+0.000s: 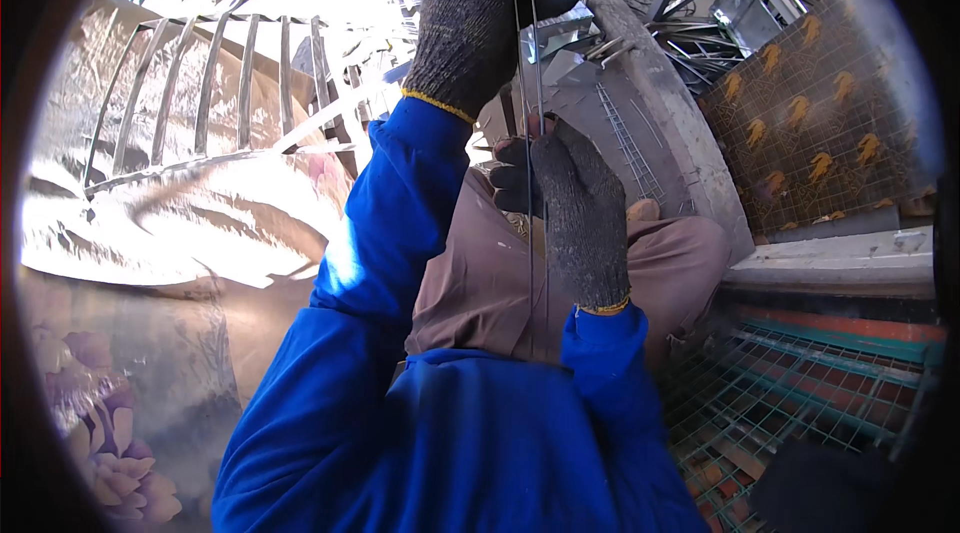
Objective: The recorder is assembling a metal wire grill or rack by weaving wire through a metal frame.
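Both of my hands wear dark grey knit gloves with yellow cuffs. My left hand (465,28) is raised at the top of the view, its fingers closed around a few long, thin metal rods (539,53). Lower and to the right, my right hand (582,208) closes on the same rods, thumb and fingertips pinching them. The rods run roughly upright past both hands and down in front of my lap. Their upper ends pass out of view. Just right of my right hand, a narrow ladder-shaped wire piece (628,141) lies on the ground.
A barred metal grille (203,83) leans at the left on a crumpled sheet. Flowered sheeting (120,453) covers the lower left. At the right stand a brown patterned panel (800,123) and, below it, green wire mesh (800,383). Metal scraps (700,63) lie beyond a concrete ledge (690,133).
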Motion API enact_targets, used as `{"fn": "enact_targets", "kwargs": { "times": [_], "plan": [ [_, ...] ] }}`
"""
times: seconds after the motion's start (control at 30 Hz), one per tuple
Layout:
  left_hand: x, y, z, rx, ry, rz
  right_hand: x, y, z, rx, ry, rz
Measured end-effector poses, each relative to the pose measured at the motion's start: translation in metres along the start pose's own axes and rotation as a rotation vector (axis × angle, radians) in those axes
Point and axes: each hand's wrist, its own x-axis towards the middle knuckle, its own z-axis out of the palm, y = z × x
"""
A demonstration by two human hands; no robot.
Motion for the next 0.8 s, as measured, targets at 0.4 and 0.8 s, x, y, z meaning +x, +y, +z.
{"fn": "enact_targets", "kwargs": {
  "times": [0.4,0.8],
  "plan": [
    [0.094,-0.065,-0.142,0.095,-0.058,-0.418,-0.096,0.062,-0.046,-0.038,-0.065,0.515],
    [0.111,-0.101,-0.206,-0.238,-0.32,-0.481,-0.089,0.024,-0.024,-0.022,-0.088,0.589]
  ]
}}
